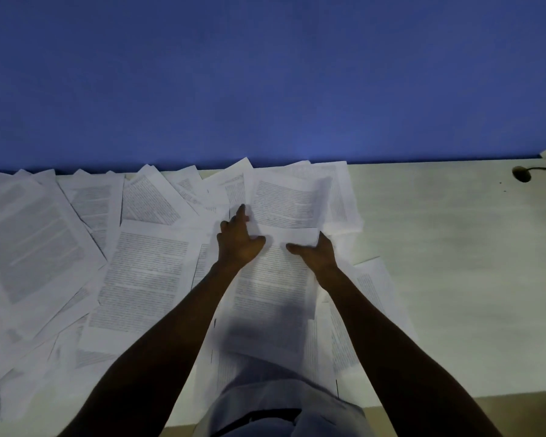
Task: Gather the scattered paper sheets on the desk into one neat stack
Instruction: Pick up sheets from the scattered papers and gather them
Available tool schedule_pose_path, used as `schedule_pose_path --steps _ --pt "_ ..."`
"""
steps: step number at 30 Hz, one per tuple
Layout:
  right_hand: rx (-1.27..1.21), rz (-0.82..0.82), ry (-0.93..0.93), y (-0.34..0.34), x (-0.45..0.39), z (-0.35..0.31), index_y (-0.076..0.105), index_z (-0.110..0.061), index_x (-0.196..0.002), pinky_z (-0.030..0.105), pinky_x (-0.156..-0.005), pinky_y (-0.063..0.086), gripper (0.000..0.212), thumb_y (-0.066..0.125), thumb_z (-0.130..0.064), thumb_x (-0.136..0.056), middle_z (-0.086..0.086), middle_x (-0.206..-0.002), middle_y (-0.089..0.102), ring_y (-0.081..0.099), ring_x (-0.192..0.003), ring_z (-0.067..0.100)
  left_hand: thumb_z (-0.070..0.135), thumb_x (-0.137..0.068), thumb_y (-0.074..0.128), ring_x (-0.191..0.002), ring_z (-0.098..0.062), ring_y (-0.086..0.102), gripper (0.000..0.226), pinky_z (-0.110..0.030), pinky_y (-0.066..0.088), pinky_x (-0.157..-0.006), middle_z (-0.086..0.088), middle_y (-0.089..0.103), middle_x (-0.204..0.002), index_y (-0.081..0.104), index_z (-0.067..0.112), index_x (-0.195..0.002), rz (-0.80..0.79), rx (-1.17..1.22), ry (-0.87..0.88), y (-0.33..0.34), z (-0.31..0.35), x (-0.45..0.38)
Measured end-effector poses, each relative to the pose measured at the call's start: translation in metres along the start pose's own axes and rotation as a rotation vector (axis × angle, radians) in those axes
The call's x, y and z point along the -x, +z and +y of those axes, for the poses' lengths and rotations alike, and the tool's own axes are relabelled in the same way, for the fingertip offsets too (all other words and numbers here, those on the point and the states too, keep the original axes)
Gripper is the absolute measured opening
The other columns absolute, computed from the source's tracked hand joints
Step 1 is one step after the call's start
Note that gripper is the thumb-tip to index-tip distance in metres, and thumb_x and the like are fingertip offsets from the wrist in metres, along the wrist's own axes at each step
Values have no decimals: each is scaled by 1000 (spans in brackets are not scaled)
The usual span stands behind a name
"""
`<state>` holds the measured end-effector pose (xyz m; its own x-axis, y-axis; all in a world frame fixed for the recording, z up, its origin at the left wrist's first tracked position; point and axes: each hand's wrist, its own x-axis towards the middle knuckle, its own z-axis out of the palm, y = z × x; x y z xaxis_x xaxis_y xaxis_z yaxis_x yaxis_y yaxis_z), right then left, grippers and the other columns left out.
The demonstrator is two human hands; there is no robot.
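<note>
Many printed white sheets (145, 279) lie scattered and overlapping across the left and middle of the pale desk (454, 263). A printed sheet (271, 294) lies in front of me between both hands. My left hand (238, 241) rests flat on the papers at that sheet's upper left, fingers stretched toward a farther sheet (287, 200). My right hand (317, 252) holds the near sheet's top right corner, thumb on top and fingers hidden behind the edge. The light is dim.
A blue wall (265, 74) rises right behind the desk. A dark cable end (522, 173) lies at the far right of the desk. Bare desk surface spreads to the right of the papers. My light clothing (275, 405) shows at the near edge.
</note>
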<state>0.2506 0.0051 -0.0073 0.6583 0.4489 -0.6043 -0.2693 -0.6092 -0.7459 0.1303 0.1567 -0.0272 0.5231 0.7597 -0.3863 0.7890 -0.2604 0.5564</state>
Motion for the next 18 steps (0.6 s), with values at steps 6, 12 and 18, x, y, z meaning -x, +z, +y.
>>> schedule_pose_path --steps 6,12,18 --pt "-259 -8 89 -19 -8 4 70 -3 -119 43 -90 58 48 85 6 -74 9 -113 74 70 -109 32 36 -85 78 -122 -29 60 77 -42 46 -105 -7 59 -139 40 17 -148 76 450 -128 -24 -2 13" --pt "-487 -8 162 -67 21 41 72 -4 -118 52 -98 57 55 92 -7 -67 13 -119 75 71 -111 36 55 -75 75 -83 -21 67 43 -30 55 -76 3 73 -81 70 18 -97 -229 759 -212 -40 23 47" --pt "-454 278 238 -59 45 45 52 7 -138 44 -105 49 74 79 -41 -88 17 -131 59 57 -127 37 22 -87 77 -83 -6 65 28 -11 49 -60 7 67 -101 63 19 -111 -455 440 -10 -36 51 68"
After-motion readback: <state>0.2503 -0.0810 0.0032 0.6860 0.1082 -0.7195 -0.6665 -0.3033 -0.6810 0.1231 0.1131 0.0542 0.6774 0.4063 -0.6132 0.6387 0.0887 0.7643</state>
